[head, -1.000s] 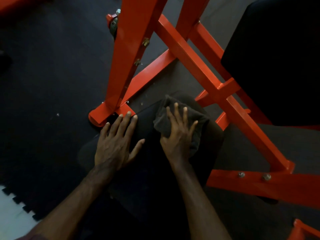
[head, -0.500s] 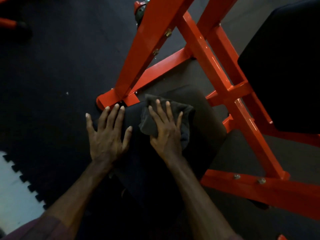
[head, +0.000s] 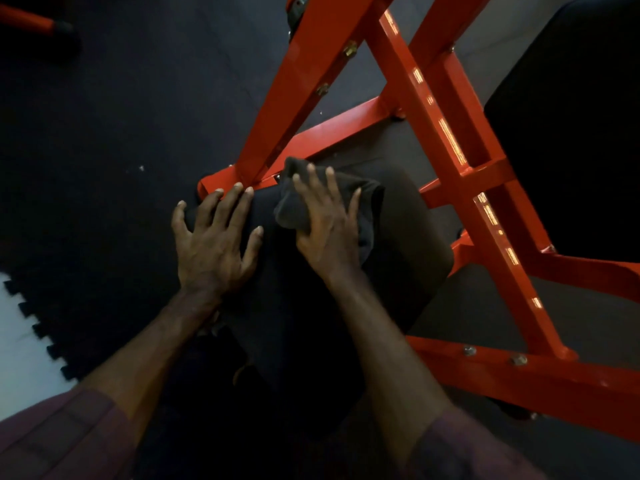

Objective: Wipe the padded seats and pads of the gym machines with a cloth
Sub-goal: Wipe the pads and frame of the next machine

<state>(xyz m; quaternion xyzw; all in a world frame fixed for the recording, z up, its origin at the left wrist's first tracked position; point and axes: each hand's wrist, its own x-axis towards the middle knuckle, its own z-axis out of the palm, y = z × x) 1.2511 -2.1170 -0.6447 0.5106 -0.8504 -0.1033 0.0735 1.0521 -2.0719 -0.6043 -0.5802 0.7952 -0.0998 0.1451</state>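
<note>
A black padded seat (head: pixel 412 237) of an orange gym machine fills the middle of the head view. A dark grey cloth (head: pixel 292 206) lies bunched on the seat's far left part. My right hand (head: pixel 327 226) presses flat on the cloth with fingers spread and straight. My left hand (head: pixel 214 240) rests flat on the seat's left edge, fingers spread, holding nothing. A second black pad (head: pixel 571 140) stands higher at the right.
The orange steel frame (head: pixel 443 126) crosses behind and to the right of the seat, with a bolted base bar (head: pixel 519 372) at lower right. Dark rubber floor mats (head: pixel 104 133) lie to the left, with a white floor patch (head: pixel 17 348) at the puzzle edge.
My right hand has slid the cloth leftward across the seat toward the frame's foot. My left hand stayed flat on the left edge. The camera shifted.
</note>
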